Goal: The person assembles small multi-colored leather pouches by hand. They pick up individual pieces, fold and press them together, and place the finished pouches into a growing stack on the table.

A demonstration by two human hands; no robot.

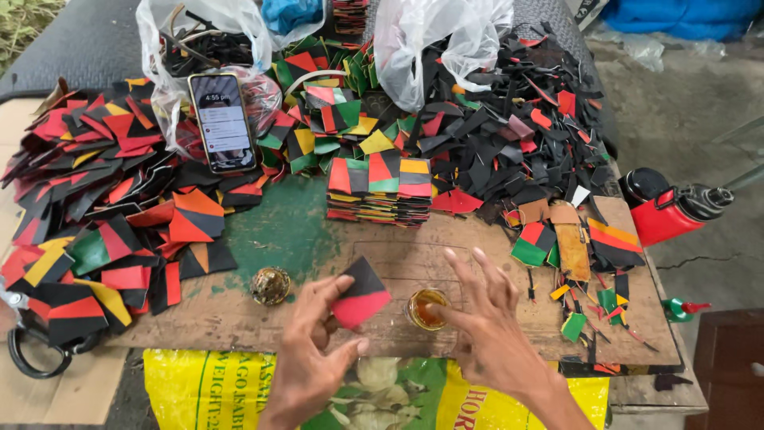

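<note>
Patch (360,291), red and black, sits pinched in the left hand (312,346). Right hand (487,330), fingers spread and empty, dips into the glue pot (426,308). One neat stack (380,189) finished; heaps of loose pieces (103,199) remain.

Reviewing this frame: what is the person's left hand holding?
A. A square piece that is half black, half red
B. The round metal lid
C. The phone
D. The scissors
A. The left hand pinches a black-and-red square piece between thumb and fingers, while the right hand has its fingertips at the small open jar of amber liquid on the board.
</note>
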